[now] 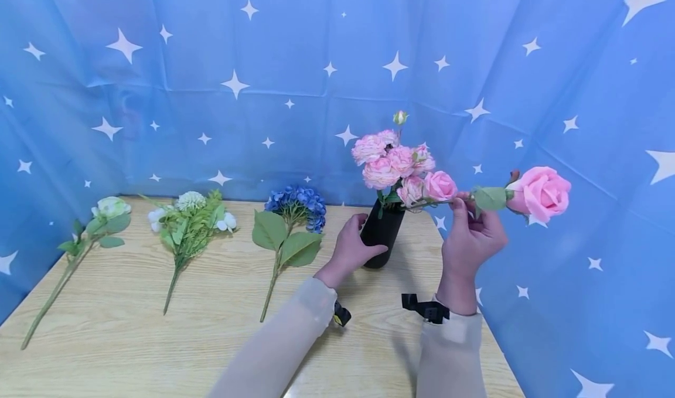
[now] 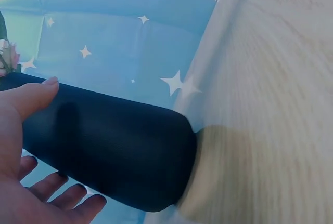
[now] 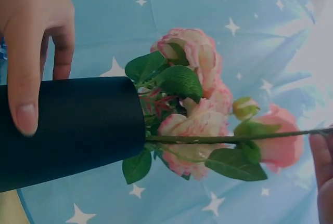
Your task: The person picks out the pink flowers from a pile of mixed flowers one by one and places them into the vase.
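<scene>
A black vase (image 1: 381, 232) stands on the wooden table (image 1: 132, 339) with a bunch of pink roses (image 1: 392, 165) in it. My left hand (image 1: 352, 247) grips the vase's side, thumb (image 2: 28, 96) over the black wall (image 2: 114, 151). My right hand (image 1: 471, 234) pinches the green stem (image 3: 223, 139) of a single pink rose (image 1: 540, 193), held level to the right of the bunch; the stem's end reaches into the vase mouth (image 3: 136, 120). The left hand's thumb (image 3: 23, 68) shows on the vase in the right wrist view.
Three loose stems lie on the table to the left: a blue hydrangea (image 1: 296, 206), a white-and-green sprig (image 1: 191, 222) and a pale green-white flower (image 1: 108, 209). A blue star-printed cloth (image 1: 237, 81) hangs behind and along both sides.
</scene>
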{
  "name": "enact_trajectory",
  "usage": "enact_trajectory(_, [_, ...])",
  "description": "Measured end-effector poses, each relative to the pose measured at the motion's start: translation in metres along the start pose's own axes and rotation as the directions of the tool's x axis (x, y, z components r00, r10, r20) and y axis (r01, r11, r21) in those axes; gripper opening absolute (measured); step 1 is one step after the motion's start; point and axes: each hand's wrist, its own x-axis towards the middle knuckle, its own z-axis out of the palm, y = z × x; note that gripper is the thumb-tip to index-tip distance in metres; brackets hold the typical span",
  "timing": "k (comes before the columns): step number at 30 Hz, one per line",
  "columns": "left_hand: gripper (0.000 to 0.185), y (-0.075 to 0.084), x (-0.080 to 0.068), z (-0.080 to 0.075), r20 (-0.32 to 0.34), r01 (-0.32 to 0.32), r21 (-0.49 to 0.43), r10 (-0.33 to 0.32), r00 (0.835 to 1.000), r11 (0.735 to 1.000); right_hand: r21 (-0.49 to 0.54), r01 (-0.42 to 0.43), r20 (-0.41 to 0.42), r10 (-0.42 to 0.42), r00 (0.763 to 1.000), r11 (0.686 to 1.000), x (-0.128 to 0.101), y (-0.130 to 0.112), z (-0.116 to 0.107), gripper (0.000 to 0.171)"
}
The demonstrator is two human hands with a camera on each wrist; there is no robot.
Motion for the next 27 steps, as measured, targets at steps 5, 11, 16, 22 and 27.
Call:
enact_trajectory(5, [0.090,-0.006,0.001,0.006,-0.009,0.006,0.015,-0.006,1.000,1.000,-0.013,-0.024,0.016,0.024,1.000,1.000,-0.003,0.010,0.001,0.011])
enact_trajectory(11, [0.091,-0.013,0.003,0.011,-0.011,-0.011,0.067,0.012,1.000,0.998,-0.020,-0.078,0.032,0.078,0.996,0.997,-0.010,0.024,0.003,0.009])
enact_trajectory(16, [0.090,-0.018,0.001,0.012,0.010,-0.008,0.088,0.007,1.000,0.996,-0.097,-0.040,0.077,0.048,0.996,0.994,-0.013,0.033,0.004,0.009])
enact_trajectory(22, [0.087,-0.021,0.000,0.012,0.025,-0.037,0.128,0.034,0.999,0.991,-0.184,-0.014,0.130,0.039,0.991,0.983,-0.019,0.039,0.007,0.008])
enact_trajectory(27, [0.086,-0.022,0.000,0.013,0.037,-0.039,0.140,0.035,0.999,0.989,-0.242,-0.018,0.167,0.060,0.984,0.970,-0.024,0.042,0.011,0.009])
